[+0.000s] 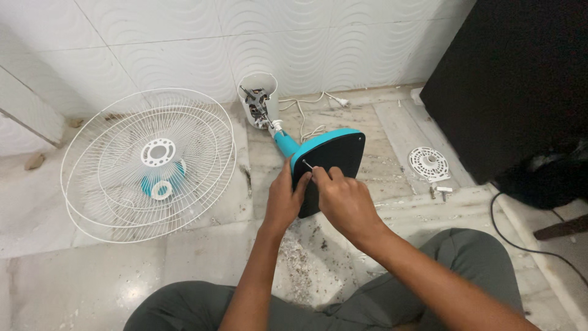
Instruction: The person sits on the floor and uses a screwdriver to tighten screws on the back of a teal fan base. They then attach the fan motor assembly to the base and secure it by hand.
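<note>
From the head view, my left hand grips the near-left edge of the fan base, a teal-rimmed black plate tilted up on the floor at centre. My right hand is closed around a thin metal tool, pinched between the fingers with its tip on the black underside. To do this well, I judge I should brace the base firmly and keep the tool straight on its seat so it does not slip. Beyond the base, the teal neck joins the open motor housing. The white grilles lie to the left, a small white disc to the right.
</note>
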